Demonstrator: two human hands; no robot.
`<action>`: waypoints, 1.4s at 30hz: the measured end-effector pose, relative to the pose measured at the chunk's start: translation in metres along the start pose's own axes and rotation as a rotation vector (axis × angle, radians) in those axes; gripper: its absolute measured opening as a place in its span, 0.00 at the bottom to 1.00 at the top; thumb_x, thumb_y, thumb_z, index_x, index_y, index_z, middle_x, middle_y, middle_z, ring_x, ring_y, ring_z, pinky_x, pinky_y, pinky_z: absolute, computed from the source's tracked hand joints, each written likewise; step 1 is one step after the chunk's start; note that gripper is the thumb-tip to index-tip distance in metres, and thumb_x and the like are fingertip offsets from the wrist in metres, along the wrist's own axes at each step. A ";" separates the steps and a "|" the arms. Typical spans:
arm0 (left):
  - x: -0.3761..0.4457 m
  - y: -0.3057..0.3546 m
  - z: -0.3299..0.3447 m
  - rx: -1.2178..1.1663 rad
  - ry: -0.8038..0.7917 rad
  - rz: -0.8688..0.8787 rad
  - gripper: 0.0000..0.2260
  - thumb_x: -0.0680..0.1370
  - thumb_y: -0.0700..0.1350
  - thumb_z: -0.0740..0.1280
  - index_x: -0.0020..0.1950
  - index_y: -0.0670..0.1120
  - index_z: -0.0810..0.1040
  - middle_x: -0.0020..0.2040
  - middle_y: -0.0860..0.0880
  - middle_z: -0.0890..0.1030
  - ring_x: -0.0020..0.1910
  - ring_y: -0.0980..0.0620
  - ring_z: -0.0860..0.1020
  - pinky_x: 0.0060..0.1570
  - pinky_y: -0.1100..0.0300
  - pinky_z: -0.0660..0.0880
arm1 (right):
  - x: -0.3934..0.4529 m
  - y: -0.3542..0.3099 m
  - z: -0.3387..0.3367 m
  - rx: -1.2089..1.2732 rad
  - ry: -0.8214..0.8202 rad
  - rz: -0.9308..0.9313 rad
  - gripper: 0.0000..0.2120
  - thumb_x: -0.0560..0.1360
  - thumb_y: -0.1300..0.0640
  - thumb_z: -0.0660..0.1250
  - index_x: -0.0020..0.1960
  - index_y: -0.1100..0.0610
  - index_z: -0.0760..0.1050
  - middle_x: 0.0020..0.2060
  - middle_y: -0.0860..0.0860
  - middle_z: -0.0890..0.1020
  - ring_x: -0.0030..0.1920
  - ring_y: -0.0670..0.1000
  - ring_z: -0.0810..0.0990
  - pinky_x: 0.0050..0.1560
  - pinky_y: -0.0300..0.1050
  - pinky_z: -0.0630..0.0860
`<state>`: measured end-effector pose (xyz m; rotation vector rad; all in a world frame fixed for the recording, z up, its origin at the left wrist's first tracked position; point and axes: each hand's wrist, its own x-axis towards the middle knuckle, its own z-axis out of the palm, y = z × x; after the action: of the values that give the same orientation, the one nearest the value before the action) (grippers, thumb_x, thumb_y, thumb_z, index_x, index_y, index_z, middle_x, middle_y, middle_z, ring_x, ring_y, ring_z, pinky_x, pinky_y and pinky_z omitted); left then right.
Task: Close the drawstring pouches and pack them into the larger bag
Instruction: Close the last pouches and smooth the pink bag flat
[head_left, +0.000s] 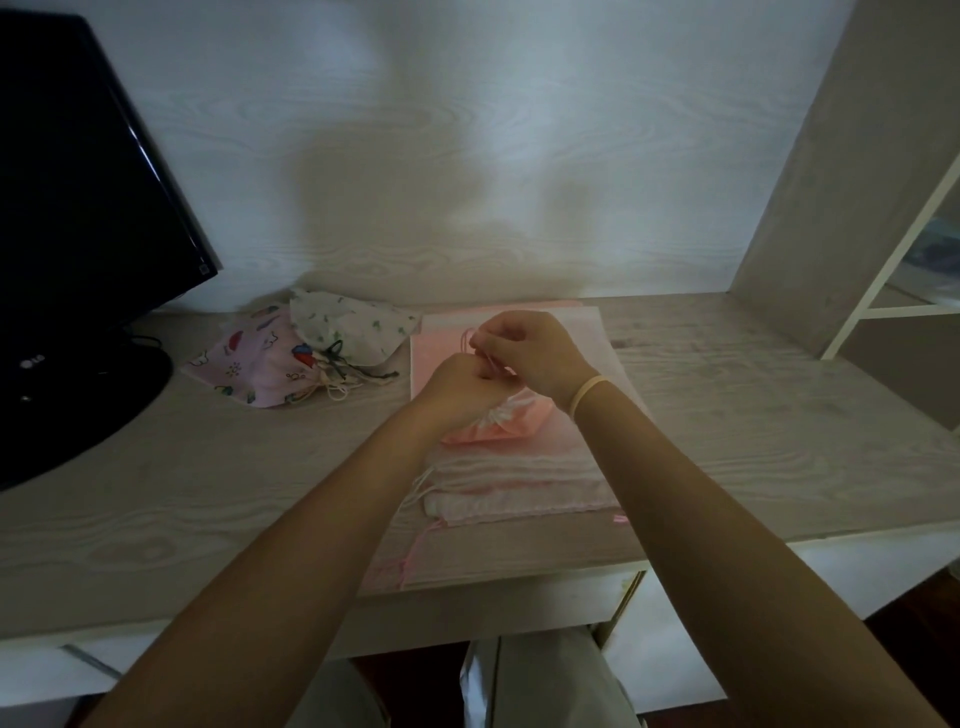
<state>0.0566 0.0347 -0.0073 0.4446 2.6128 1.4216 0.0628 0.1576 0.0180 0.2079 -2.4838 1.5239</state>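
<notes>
Third pouch being cinched; none packed yet.

Left hand (457, 382) and right hand (524, 353) met over the desk (753, 415), fingers of both curled and pinching the pink drawstring (475, 349) that ran up from the small pink pouch (501, 422) lying just below the knuckles; its neck looked gathered, so the tying seemed nearly done. Well left of the fingers lay a pink printed pouch (249, 369) and a white printed pouch (358, 327), mouths apparently drawn, cords loose. The larger bag (519, 480), pale pink, lay flat beneath the hands and nearer the body, seemingly unfilled. A monitor (78, 234) stood far left. Judged remaining: finish this cord, then load all three.
</notes>
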 end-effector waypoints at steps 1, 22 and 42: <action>0.001 -0.002 0.000 0.003 -0.016 0.007 0.08 0.75 0.45 0.71 0.37 0.44 0.81 0.30 0.53 0.77 0.29 0.59 0.73 0.29 0.66 0.66 | -0.001 -0.001 0.001 0.035 0.005 0.000 0.07 0.75 0.57 0.71 0.44 0.61 0.82 0.36 0.54 0.83 0.38 0.49 0.80 0.47 0.45 0.78; 0.006 -0.014 -0.013 -0.304 -0.030 -0.137 0.16 0.83 0.48 0.59 0.45 0.41 0.82 0.30 0.46 0.79 0.27 0.52 0.72 0.36 0.59 0.69 | 0.000 0.008 -0.023 -0.351 -0.256 0.140 0.12 0.73 0.46 0.69 0.41 0.54 0.83 0.32 0.49 0.81 0.30 0.46 0.74 0.33 0.37 0.70; 0.009 -0.008 -0.018 -0.652 -0.178 -0.250 0.07 0.76 0.31 0.66 0.50 0.40 0.79 0.43 0.45 0.82 0.41 0.52 0.81 0.39 0.66 0.78 | -0.022 0.003 -0.019 -0.319 -0.276 0.178 0.11 0.72 0.51 0.74 0.40 0.60 0.83 0.29 0.53 0.79 0.28 0.48 0.73 0.33 0.38 0.73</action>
<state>0.0424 0.0190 -0.0041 0.1406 1.8394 1.9041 0.0856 0.1761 0.0177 0.1547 -2.9927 1.1991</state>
